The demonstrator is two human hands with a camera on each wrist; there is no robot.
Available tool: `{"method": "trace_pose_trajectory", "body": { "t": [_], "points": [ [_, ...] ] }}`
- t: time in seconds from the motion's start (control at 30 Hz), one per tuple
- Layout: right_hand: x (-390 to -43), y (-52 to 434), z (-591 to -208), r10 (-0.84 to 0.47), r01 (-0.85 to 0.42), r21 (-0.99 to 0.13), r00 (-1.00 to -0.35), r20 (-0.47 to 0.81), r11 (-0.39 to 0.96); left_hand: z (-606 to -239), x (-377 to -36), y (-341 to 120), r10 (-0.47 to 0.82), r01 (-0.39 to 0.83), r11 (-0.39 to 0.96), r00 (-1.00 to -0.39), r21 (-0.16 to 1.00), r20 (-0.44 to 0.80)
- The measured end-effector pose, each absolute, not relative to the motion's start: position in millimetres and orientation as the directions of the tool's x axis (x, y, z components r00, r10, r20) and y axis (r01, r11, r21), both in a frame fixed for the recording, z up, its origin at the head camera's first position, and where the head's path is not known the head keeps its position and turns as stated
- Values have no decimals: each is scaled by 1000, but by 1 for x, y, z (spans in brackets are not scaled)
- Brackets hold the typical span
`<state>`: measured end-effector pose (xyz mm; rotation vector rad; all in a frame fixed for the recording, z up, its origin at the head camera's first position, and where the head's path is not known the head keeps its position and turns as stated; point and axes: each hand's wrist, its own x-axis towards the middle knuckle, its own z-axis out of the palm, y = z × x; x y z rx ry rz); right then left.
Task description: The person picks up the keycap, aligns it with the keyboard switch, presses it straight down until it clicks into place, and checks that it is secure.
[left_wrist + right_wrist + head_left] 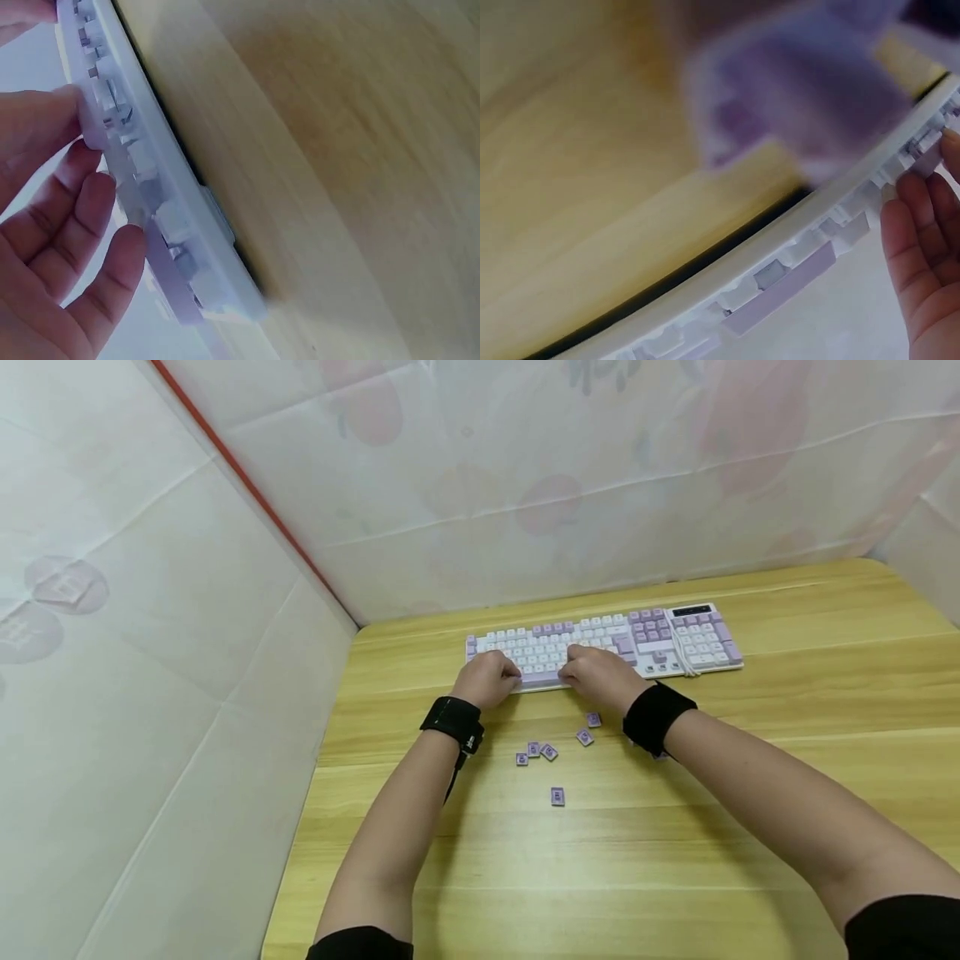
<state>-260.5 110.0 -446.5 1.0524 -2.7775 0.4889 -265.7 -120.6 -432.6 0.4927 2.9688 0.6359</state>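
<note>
We see both arms reaching forward over the table (637, 860) to the keyboard (525, 653), converging on its near edge. The left hand (487, 679) lies at the keyboard's left part, bent inward at the wrist; its grip pinches the left end of the lavender space bar (540, 678). The right hand (600, 675) comes in from the keyboard's near right, its grip pinching the bar's other end. The bar runs along the keyboard's near edge, between the hands; we cannot tell whether it is seated or raised. Each wrist wears a black wristband (453, 718), and each forearm slants away from the keyboard to a black sleeve (903, 927).

The table is yellow with wood grain, extending beyond both ends of the keyboard. In front of the keyboard we note scattered lavender keycaps (557, 797), some partly hidden by the right wrist. A bundled white cable (681, 647) lies over the keyboard's right part. Behind the keyboard hangs a creased pale sheet (525, 485) with faint pink circles; to its left stands a similar whitish wall covering (150, 652), bordered by a red strip (251, 486).
</note>
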Motion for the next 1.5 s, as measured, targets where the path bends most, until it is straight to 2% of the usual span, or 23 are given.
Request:
{"method": "trace_pose_trajectory", "body": {
  "t": [0.17,0.23,0.4,0.77,1.23,1.5],
  "points": [
    [-260,109,-449,-678,-727,-150,-682,274,671,-434,-265,-120,334,316,862,-942,397,26],
    [-262,108,-451,-709,-747,-75,-653,266,660,-435,-265,-119,340,328,871,-940,366,33],
    [-262,107,-453,-744,-761,8,-632,217,649,-435,-263,-117,354,346,889,-935,300,31],
    [-259,106,-447,-727,-753,-37,-646,233,657,-435,-266,-112,352,346,895,-935,280,30],
    [-260,105,-442,-711,-725,-94,-688,146,682,-417,-266,-96,381,377,919,-924,114,-15],
    [-262,105,-440,-711,-725,-116,-689,144,679,-414,-273,-101,388,374,914,-920,153,-65]
  ]
}}
